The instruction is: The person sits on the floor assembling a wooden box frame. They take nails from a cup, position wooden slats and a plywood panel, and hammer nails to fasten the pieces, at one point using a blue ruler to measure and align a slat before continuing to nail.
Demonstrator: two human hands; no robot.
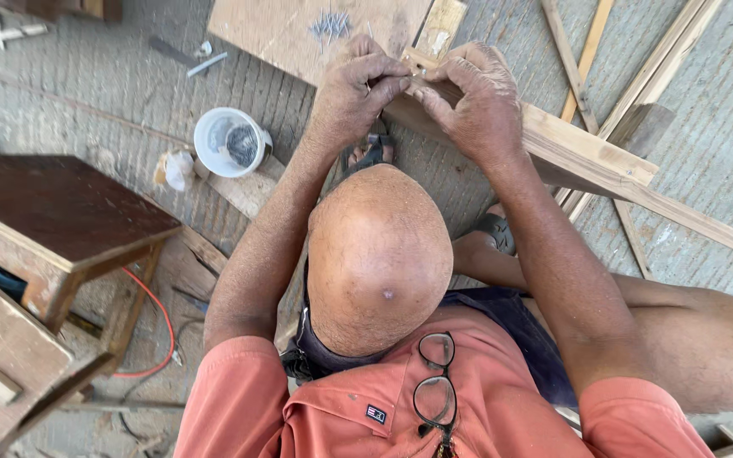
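Salmon-orange shirt and black-rimmed glasses (434,382) sit nearest; beyond them the left hand (358,89) and right hand (472,97) meet fingertip to fingertip, pinching something too small to identify against the long pale wooden beam (591,157). Left of the left hand stands a white plastic cup (229,142); grey loose nails (330,25) lie just beyond, unused

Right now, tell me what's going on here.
A seated person bends over a long wooden bar that runs aslant across the concrete floor. The left hand and right hand meet at its upper end, fingertips pinching something small. Loose nails lie on a board just beyond; a white cup stands to the left.
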